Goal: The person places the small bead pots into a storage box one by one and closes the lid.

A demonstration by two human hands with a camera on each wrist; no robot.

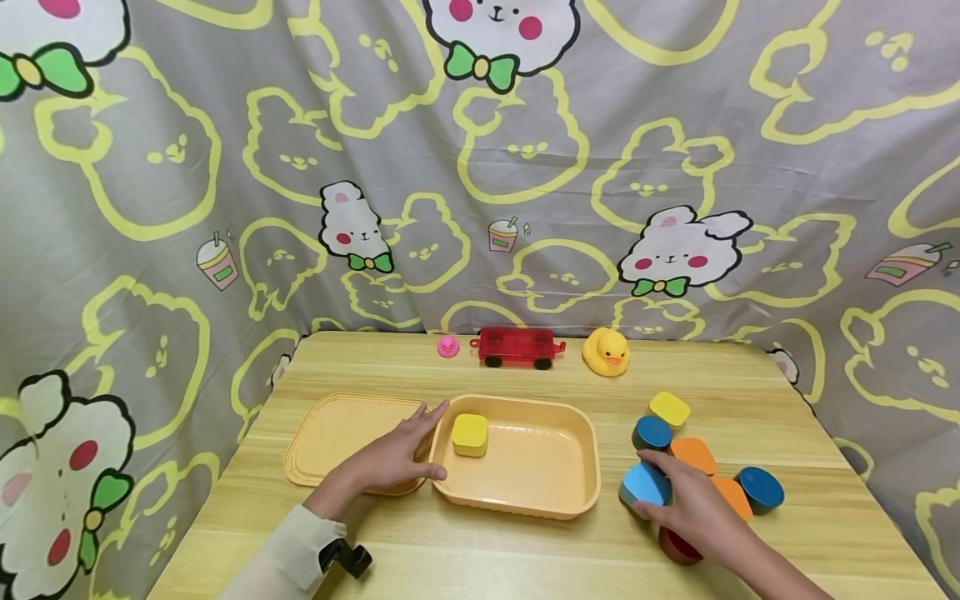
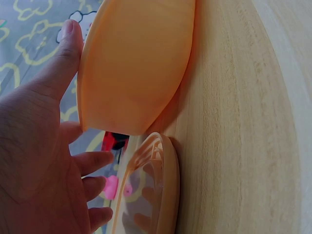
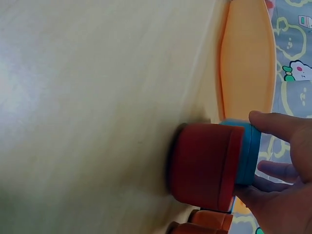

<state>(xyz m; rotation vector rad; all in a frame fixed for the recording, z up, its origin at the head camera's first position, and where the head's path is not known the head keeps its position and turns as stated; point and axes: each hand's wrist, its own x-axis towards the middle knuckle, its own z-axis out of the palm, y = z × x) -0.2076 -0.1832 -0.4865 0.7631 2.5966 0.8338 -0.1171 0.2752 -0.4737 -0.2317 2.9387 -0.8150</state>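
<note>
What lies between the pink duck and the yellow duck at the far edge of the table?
A red toy wagon stands between the pink duck and the yellow duck, as the head view shows.

Legible text, labels, brands, numbers, signs: none in any view.

Grey printed fabric backdrop [image 1: 675, 125]: cartoon rabbits, bows and drink cups only, no lettering.

Orange plastic tray [image 1: 577, 492], coloured plastic blocks [image 1: 670, 409], red toy wagon [image 1: 516, 346], yellow rubber duck [image 1: 606, 351]: unmarked.
</note>
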